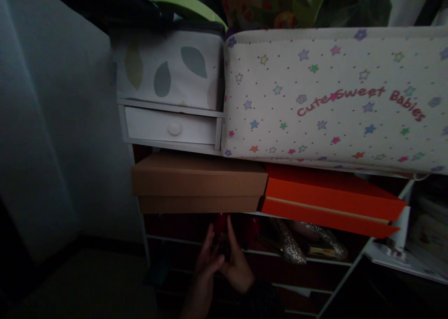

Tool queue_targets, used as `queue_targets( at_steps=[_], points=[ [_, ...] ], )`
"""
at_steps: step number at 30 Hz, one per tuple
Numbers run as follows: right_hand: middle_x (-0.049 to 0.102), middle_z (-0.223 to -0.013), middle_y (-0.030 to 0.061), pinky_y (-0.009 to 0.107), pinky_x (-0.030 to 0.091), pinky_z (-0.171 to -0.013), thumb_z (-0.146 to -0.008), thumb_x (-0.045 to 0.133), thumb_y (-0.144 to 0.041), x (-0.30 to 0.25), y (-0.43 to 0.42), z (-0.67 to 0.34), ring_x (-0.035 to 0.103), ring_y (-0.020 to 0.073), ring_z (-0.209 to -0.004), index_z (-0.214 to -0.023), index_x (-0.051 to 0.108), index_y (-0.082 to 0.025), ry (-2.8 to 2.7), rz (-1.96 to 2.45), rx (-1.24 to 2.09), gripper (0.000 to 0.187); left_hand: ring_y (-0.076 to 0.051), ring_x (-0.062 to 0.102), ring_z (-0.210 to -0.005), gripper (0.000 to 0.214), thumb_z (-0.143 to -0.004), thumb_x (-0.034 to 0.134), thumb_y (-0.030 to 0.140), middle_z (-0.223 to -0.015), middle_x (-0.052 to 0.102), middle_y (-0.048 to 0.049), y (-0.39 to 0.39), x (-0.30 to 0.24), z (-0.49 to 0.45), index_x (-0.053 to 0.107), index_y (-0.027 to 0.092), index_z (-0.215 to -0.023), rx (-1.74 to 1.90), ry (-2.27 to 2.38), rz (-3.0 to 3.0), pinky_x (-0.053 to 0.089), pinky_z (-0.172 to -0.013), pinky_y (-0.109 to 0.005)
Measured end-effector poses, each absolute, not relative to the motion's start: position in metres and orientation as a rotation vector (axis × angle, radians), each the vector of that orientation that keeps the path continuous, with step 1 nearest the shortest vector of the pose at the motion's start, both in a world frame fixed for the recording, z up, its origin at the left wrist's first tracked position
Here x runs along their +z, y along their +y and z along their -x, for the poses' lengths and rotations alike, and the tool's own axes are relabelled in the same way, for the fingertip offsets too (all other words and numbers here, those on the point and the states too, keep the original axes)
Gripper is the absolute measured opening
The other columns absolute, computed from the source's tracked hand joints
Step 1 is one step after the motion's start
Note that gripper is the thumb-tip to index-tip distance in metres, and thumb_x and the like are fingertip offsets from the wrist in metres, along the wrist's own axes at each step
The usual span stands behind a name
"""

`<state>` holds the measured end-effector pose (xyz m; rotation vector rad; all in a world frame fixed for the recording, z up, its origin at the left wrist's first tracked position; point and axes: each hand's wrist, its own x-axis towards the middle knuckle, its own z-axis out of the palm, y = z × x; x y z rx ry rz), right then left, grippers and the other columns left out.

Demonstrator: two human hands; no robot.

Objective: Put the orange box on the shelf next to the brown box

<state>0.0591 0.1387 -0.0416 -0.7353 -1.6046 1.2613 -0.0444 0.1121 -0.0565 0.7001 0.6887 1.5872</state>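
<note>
Dim closet, lower half mostly in shadow. My two hands are low in the middle, in front of the shoe shelf (pixel 336 261), close together and touching near the fingers. Between them is a dark red thing (pixel 221 225), standing roughly upright just under the brown box (pixel 199 181). Too dark to say what it is; probably a shoe, can't confirm.

Left hand (pixel 207 256): fingers straight and pointing up, angled toward the red thing, thumb side against the other hand. Forearm comes up from the bottom edge, cut off there.

Right hand (pixel 237 258): fingers also extended upward, index reaching highest beside the red thing, palm turned toward the left hand. Dark sleeve (pixel 261 300) at the wrist, barely visible.

Both hands look mostly uncurled, but I can't tell whether either one really has hold of the red thing or only rests against it; the contact area is lost in shadow.

To the right on the same shelf: a glittery shoe (pixel 290 242), partly hidden under the orange box (pixel 329 200), which sits skewed and sticks out past the shelf front. Above: white small drawer (pixel 171 127), leaf-print bin (pixel 168 69), and a star-print fabric bin (pixel 336 99) reading "Cute Sweet Babies", cut off at the right edge. Stuff on top is cropped. Lower shelves are black, nothing readable.
</note>
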Motion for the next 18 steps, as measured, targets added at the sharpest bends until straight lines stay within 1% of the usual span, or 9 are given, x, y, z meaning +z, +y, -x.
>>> queue_targets(
  at_steps=[2, 4, 7, 12, 15, 16, 18],
  points=[
    [0.028, -0.153, 0.0102, 0.044, 0.03, -0.112, -0.074, 0.066, -0.055, -0.041, 0.138, -0.061, 0.032, 0.0229, -0.138, -0.148, -0.005, -0.027, -1.573, 0.71, 1.277, 0.107, -0.031, 0.03, -0.14, 0.078, -0.068, 0.074, 0.03, -0.156, 0.03, -0.0061, 0.113, -0.057, 0.043, 0.042, 0.03, -0.139, 1.572, 0.659, -0.729, 0.018, -0.117, -0.05],
    [0.027, -0.154, 0.0091, 0.044, 0.029, -0.113, -0.073, 0.067, -0.057, -0.041, 0.138, -0.063, 0.032, 0.0232, -0.138, -0.148, -0.005, -0.029, -1.555, 0.698, 1.269, 0.108, -0.03, 0.03, -0.14, 0.072, -0.069, 0.074, 0.029, -0.154, 0.034, -0.0042, 0.113, -0.058, 0.043, 0.046, 0.033, -0.136, 1.556, 0.618, -0.764, 0.018, -0.116, -0.05],
    [0.024, -0.155, 0.0081, 0.045, 0.028, -0.113, -0.072, 0.068, -0.057, -0.043, 0.139, -0.068, 0.028, 0.0236, -0.14, -0.148, -0.005, -0.031, -1.539, 0.692, 1.267, 0.107, -0.03, 0.031, -0.14, 0.066, -0.07, 0.073, 0.028, -0.151, 0.038, -0.003, 0.112, -0.061, 0.043, 0.05, 0.035, -0.132, 1.522, 0.601, -0.796, 0.018, -0.117, -0.049],
    [0.026, -0.154, 0.0105, 0.047, 0.033, -0.111, -0.071, 0.066, -0.061, -0.05, 0.141, -0.072, 0.019, 0.0254, -0.144, -0.148, -0.004, -0.028, -1.551, 0.679, 1.216, 0.109, -0.031, 0.028, -0.141, 0.069, -0.066, 0.077, 0.032, -0.151, 0.039, -0.0051, 0.113, -0.062, 0.042, 0.051, 0.034, -0.13, 1.511, 0.66, -0.805, 0.019, -0.116, -0.049],
    [0.026, -0.155, 0.0099, 0.046, 0.033, -0.111, -0.077, 0.064, -0.052, -0.049, 0.137, -0.072, 0.024, 0.0234, -0.142, -0.148, -0.006, -0.028, -1.608, 0.723, 1.146, 0.103, -0.03, 0.029, -0.141, 0.065, -0.065, 0.078, 0.03, -0.149, 0.042, -0.0051, 0.113, -0.061, 0.042, 0.056, 0.035, -0.126, 1.528, 0.678, -0.803, 0.022, -0.116, -0.048],
    [0.025, -0.155, 0.009, 0.045, 0.032, -0.112, -0.079, 0.063, -0.047, -0.048, 0.135, -0.073, 0.026, 0.0224, -0.142, -0.148, -0.004, -0.028, -1.644, 0.751, 1.1, 0.098, -0.029, 0.03, -0.141, 0.064, -0.065, 0.078, 0.03, -0.148, 0.044, -0.0052, 0.113, -0.061, 0.042, 0.057, 0.035, -0.125, 1.539, 0.688, -0.802, 0.023, -0.115, -0.047],
    [0.026, -0.155, 0.0064, 0.043, 0.03, -0.114, -0.081, 0.061, -0.032, -0.044, 0.128, -0.076, 0.029, 0.0209, -0.14, -0.148, 0.004, -0.029, -1.752, 0.853, 0.931, 0.089, -0.028, 0.031, -0.14, 0.06, -0.067, 0.077, 0.03, -0.145, 0.048, -0.006, 0.113, -0.063, 0.042, 0.059, 0.034, -0.124, 1.568, 0.721, -0.803, 0.024, -0.115, -0.045]
  ],
)
